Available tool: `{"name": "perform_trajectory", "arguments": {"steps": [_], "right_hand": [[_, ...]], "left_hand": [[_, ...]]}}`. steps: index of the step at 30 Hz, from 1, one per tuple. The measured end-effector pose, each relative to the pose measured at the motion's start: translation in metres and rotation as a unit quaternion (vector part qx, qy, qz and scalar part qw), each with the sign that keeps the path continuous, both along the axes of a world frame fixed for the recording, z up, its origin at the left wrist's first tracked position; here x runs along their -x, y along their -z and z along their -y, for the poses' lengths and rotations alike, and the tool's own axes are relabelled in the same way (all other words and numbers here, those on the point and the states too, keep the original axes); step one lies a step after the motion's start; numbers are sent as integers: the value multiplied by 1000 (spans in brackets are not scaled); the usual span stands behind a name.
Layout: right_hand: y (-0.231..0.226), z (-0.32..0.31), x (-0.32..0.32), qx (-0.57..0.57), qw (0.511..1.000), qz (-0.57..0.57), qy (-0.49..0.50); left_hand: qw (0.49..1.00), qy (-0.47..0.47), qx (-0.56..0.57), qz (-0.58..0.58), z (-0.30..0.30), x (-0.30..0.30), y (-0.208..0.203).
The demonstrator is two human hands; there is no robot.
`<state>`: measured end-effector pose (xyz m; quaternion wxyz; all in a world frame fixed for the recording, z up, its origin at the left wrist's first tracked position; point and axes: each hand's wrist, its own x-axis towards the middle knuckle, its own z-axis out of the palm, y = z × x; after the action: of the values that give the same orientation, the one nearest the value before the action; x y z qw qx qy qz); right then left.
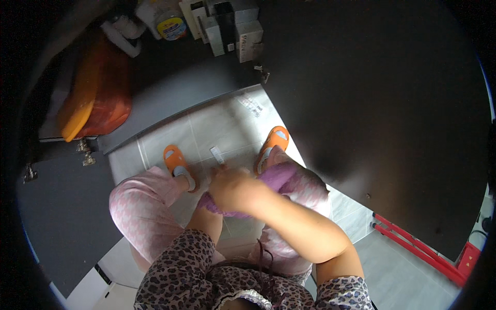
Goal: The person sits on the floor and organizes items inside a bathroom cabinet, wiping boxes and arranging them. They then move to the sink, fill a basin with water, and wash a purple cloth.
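Between my knees, my right hand (pixel 230 188) is closed, with its fingers curled over a purple cloth (pixel 279 176). The cloth shows on both sides of that hand and trails over my right thigh. My left forearm (pixel 205 222) reaches up under the cloth. My left hand is hidden by the cloth and by my right hand. Just beyond the fingertips is a small, narrow white piece (pixel 216 155) with faint markings. Whether it is held or lies on the floor I cannot tell.
An open dark cabinet holds an orange container (pixel 101 98), a bottle with a yellow label (pixel 171 26) and several boxes (pixel 249 41). Dark doors (pixel 382 103) stand open on both sides. A flat white patch (pixel 250 105) shows on the tiles. A red metal frame (pixel 418 248) is at right.
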<state>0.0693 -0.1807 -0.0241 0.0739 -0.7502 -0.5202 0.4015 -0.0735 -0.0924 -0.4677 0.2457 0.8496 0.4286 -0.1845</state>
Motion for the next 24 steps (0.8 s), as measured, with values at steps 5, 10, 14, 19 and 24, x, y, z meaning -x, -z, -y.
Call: {"name": "perform_trajectory", "arguments": {"steps": [5, 10, 14, 19, 24], "right_hand": [[-8, -7, -10, 9, 1000, -13, -2], [-15, 1, -36, 25, 999, -4, 41], [-5, 2, -43, 29, 997, 6, 73], [-20, -8, -62, 15, 980, 27, 196], [-15, 8, -85, -210, 897, 87, 380]], "left_hand": [[998, 19, 53, -37, -5, -10, 5], [993, 13, 117, -18, -10, -15, 5], [967, -66, 222, 105, -7, -36, -25], [815, -336, 352, 314, 26, -46, -104], [677, -406, 374, 486, 53, -65, -263]]}}
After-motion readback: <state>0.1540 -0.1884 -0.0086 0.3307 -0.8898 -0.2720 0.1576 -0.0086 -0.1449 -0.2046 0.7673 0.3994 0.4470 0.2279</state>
